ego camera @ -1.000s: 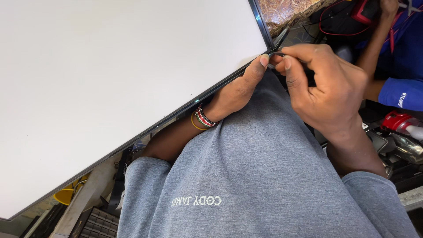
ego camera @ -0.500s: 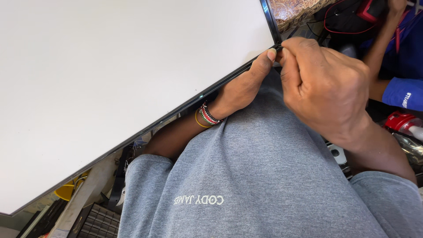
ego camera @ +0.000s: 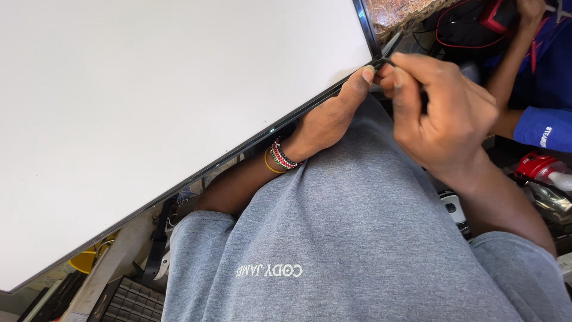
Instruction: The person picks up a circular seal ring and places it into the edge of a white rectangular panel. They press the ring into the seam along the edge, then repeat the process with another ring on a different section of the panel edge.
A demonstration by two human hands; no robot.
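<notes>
The work in hand is at the lower corner of a large flat display panel (ego camera: 167,101), its white face turned up and its thin black frame (ego camera: 310,107) running diagonally across the lap. The left hand (ego camera: 333,116) reaches up from under the panel, thumb pressed against the frame edge right at the corner, bracing it. The right hand (ego camera: 444,116) is closed in a pinch around a small dark tool or clip (ego camera: 387,61) whose tip meets the frame at that same corner; what exactly it is cannot be told, since the fingers hide most of it. By the look of it the step is working the frame loose or seating it at this corner. The next move would seem to call for a steady left-hand brace and a careful, small pry or push with the right, keeping force off the white sheet.

Beyond the right hand, a co-worker's arm in a blue sleeve (ego camera: 548,128) carries a small white printed patch. Below that sleeve lies a red-capped clear bottle (ego camera: 545,173). Under the left forearm, past its beaded bracelets (ego camera: 280,156), sit a yellow round object (ego camera: 83,260) and a dark compartmented organiser box (ego camera: 128,298). The grey shirt (ego camera: 357,238) bears a line of white lettering across the chest.
</notes>
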